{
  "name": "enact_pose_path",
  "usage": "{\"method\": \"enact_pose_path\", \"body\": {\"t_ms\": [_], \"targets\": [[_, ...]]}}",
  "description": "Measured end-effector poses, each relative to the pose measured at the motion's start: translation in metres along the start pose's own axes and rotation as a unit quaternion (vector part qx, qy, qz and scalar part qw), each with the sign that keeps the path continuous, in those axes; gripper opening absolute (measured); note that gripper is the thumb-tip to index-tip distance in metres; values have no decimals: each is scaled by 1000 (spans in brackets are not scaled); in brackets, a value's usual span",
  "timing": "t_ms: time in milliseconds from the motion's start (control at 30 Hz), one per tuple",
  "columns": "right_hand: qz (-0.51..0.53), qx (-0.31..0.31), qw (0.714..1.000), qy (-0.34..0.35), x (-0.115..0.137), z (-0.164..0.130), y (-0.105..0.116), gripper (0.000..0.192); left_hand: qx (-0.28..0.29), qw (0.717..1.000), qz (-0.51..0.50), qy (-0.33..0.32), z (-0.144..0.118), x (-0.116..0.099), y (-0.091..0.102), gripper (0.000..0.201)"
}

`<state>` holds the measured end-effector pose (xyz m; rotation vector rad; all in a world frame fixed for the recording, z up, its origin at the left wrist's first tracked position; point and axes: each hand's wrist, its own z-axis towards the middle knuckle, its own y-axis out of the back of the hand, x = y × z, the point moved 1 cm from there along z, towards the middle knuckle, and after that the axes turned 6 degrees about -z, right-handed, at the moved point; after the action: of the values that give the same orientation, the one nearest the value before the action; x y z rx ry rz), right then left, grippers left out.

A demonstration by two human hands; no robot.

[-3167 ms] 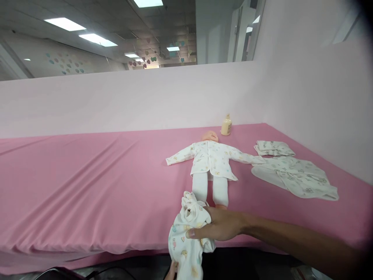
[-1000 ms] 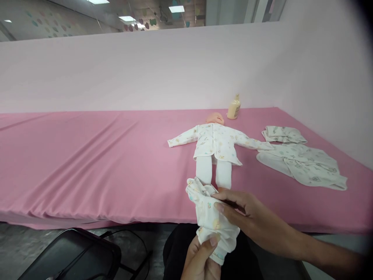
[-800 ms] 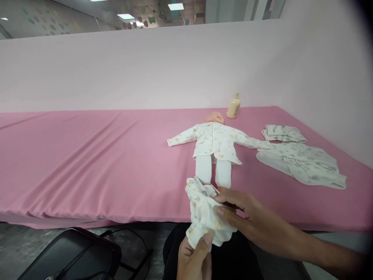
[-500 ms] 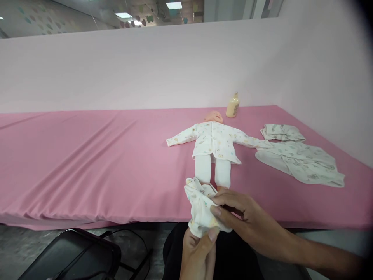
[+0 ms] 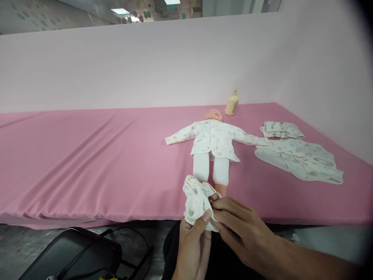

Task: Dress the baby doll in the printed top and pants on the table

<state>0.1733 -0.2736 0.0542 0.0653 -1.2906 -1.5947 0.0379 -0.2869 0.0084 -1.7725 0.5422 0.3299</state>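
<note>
A small white printed baby garment [image 5: 194,200] is bunched up between my hands near the front edge of the bed. My left hand [image 5: 196,241] pinches its lower edge, thumb on top. From the right, my right hand [image 5: 239,223] grips the garment's other side, fingers closed on the cloth. Just beyond lies a baby doll [image 5: 213,114] on its back in a white printed jacket [image 5: 214,138] and white leggings [image 5: 201,166]. One bare foot [image 5: 220,189] shows; the other is mostly hidden behind the garment.
A pump bottle [image 5: 232,103] stands by the doll's head. On the right lie a folded printed cloth [image 5: 282,130] and a spread printed garment [image 5: 305,161], all on the pink sheet [image 5: 101,163]. White walls border the back and right. A black chair [image 5: 72,254] stands at lower left.
The garment has been turned and gathered, so a rolled opening now faces me. My right hand has shifted its fingers closer in on the cloth. The view has tilted slightly.
</note>
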Motion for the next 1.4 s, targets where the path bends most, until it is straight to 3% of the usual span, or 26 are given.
{"method": "enact_pose_path", "body": {"t_ms": [100, 267, 467, 567, 633, 667, 733, 833, 900, 967, 1067, 1200, 1400], "targets": [[-20, 18, 999, 21, 0, 0, 2, 23, 17, 1000, 6, -1, 1, -5, 0, 53], [-64, -36, 997, 33, 1, -4, 0, 44, -36, 998, 25, -44, 1, -10, -4, 51], [-68, -46, 996, 29, 0, -10, -13, 45, -95, 992, 21, -81, 6, -10, -2, 41], [-64, -47, 996, 47, -3, -16, -18, 48, -97, 992, 21, -79, 8, -13, -1, 34], [-26, -51, 998, 14, -9, -20, -15, 42, -86, 994, 19, -67, 9, -16, -2, 28], [3, -64, 997, -36, -15, -21, -12, 37, -83, 994, 19, -63, 8, -17, -4, 27], [83, -101, 972, -196, -29, -19, -2, 25, -89, 994, 18, -63, 7, -20, -8, 28], [257, -109, 868, -411, -52, -10, 11, 29, -103, 992, 31, -64, 3, -20, -13, 30], [354, -103, 803, -468, -64, -2, 13, 38, -110, 991, 45, -59, 2, -19, -13, 31], [404, -101, 764, -493, -71, 4, 11, 45, -111, 991, 52, -51, 3, -16, -8, 33], [450, -86, 749, -478, -78, 9, 2, 39, -95, 994, 39, -42, 6, -9, 3, 36], [501, -62, 759, -411, -80, 14, -3, 31, -99, 994, 31, -30, 4, -1, 11, 42], [499, -52, 780, -373, -65, 29, 10, 26, -108, 993, 40, 19, -10, -5, -11, 55]]}}
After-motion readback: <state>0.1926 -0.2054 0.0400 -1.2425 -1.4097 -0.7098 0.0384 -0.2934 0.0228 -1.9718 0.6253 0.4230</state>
